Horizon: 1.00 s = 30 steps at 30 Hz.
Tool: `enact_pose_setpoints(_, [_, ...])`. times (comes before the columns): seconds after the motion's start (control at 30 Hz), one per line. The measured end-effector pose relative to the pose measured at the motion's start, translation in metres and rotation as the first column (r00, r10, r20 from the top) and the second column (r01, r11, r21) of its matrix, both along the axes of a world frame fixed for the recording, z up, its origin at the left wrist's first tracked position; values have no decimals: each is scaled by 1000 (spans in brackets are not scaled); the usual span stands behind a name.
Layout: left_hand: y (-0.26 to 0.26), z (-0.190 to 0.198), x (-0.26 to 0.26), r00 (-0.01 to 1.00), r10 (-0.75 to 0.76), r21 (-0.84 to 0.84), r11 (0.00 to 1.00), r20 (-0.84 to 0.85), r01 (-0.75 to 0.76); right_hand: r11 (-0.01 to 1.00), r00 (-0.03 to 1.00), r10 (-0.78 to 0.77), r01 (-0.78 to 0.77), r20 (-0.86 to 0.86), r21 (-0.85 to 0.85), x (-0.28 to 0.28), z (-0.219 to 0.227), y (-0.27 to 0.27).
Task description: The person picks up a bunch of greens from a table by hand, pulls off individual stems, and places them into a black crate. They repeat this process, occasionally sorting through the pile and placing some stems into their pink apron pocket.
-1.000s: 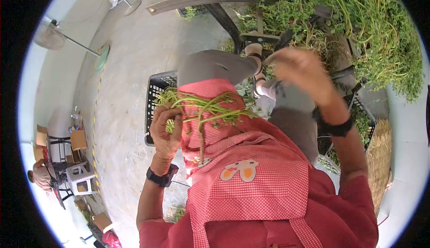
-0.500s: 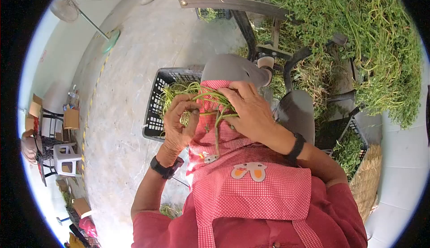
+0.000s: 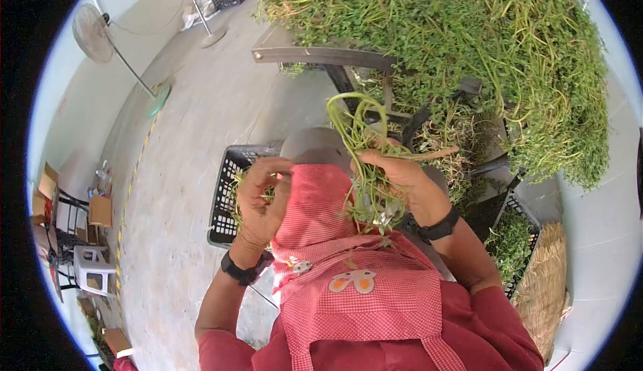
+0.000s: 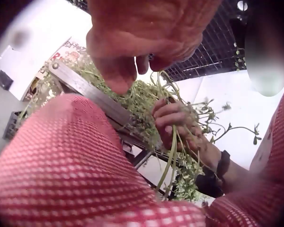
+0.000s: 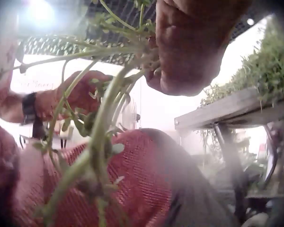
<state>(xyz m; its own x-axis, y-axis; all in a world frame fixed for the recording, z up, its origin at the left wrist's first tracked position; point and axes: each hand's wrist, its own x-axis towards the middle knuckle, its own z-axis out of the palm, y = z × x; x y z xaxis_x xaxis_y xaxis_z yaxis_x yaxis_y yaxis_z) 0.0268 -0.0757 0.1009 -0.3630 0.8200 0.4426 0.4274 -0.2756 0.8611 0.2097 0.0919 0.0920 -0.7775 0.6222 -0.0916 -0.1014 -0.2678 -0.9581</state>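
Observation:
In the head view my right hand [image 3: 415, 187] grips a bundle of green leafy stems [image 3: 367, 187], looped at the top, over the right side of the lap. The right wrist view shows the stems [image 5: 102, 118] hanging beside the right hand [image 5: 194, 52]. My left hand [image 3: 263, 203] hovers by the left edge of the red checked apron [image 3: 318, 197], beside a black crate [image 3: 219, 220] of greens. Its fingers are loosely bent, with nothing visible in them; in the left wrist view the left hand [image 4: 146, 35] is apart from the bundle.
A large heap of greens [image 3: 462, 29] covers the table [image 3: 321, 56] ahead and to the right. Another crate of greens [image 3: 509, 247] stands at the right beside a straw mat [image 3: 542, 264]. Fans [image 3: 94, 33] and a white stool [image 3: 94, 270] are at the left.
Both hands were together at the stems half a second ago; now they are apart. The right hand has moved right with the bundle, and the left hand has let go of it.

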Motion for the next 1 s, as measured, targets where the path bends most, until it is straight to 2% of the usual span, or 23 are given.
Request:
enact_pose_setpoints(0.07, [9,1,11,1000,7,-46,999,-22,-8,943,960,229,-260,-161,-208,9,7,2])
enact_pose_setpoints(0.1, [4,1,18,998,-50,-82,995,27,52,926,953,258,-290,-155,-241,15,9,-8])
enact_pose_setpoints(0.13, [7,2,23,992,-108,-107,988,71,115,927,953,260,-292,-158,-236,18,8,-12])
enact_pose_setpoints(0.2, [24,12,42,979,-140,-141,977,149,161,958,963,251,-233,96,-170,22,9,-19])
enact_pose_setpoints(0.23, [34,15,51,937,-138,-37,987,322,158,974,970,224,-220,95,-46,30,14,-28])
enact_pose_setpoints(0.27, [42,17,54,861,-148,63,989,487,134,975,971,221,-217,94,-54,30,13,-29])
enact_pose_setpoints(0.3, [45,17,51,858,-146,52,989,493,139,962,961,269,-265,66,-66,30,10,-33])
enact_pose_setpoints(0.33, [48,17,44,798,-218,-57,952,562,300,948,949,313,-309,36,-80,31,7,-37])
enact_pose_setpoints(0.37, [52,16,41,726,-277,-143,877,630,458,959,970,235,-241,-59,-147,33,13,-45])
enact_pose_setpoints(0.4, [54,15,43,724,-283,-142,874,629,465,961,972,227,-234,-59,-147,35,12,-42])
enact_pose_setpoints(0.47, [60,9,47,590,-133,-107,929,796,354,979,984,175,-179,-45,-95,38,3,-31])
enact_pose_setpoints(0.53, [55,-1,49,598,-121,-108,937,793,333,985,993,111,-116,-49,-129,37,-20,-18])
enact_pose_setpoints(0.6, [45,-7,48,606,-116,-103,943,787,315,995,985,90,-96,148,39,45,-20,-11])
enact_pose_setpoints(0.63, [36,-9,44,551,-107,-88,945,828,316,997,998,66,-66,19,-27,47,-20,-12])
enact_pose_setpoints(0.67, [30,-10,43,493,-96,-72,947,865,312,998,998,60,-60,14,-29,52,-18,-7])
enact_pose_setpoints(0.7, [26,-10,43,464,10,-122,969,886,213,986,989,148,-147,0,74,61,-14,1])
enact_pose_setpoints(0.73, [23,-10,42,469,13,-129,968,883,217,956,972,236,-231,-7,182,67,-10,4])
enact_pose_setpoints(0.8, [17,-5,40,402,65,-187,944,913,272,950,961,273,-262,-44,172,73,-3,1])
enact_pose_setpoints(0.87, [17,-4,39,429,105,-228,942,897,246,921,923,384,-386,-35,-54,82,-5,3])
enact_pose_setpoints(0.9, [15,-5,34,396,81,-211,931,915,298,925,926,375,-377,-39,-55,83,-5,1])
enact_pose_setpoints(0.93, [15,-6,31,361,56,-190,919,931,347,963,963,267,-266,40,-37,81,-2,1])
enact_pose_setpoints(0.97, [14,-3,31,393,97,-248,901,914,355,988,981,156,-156,115,-12,80,-1,0])
enact_pose_setpoints(1.0, [11,0,30,398,99,-254,899,912,358,988,982,151,-151,109,-15,83,-7,8])
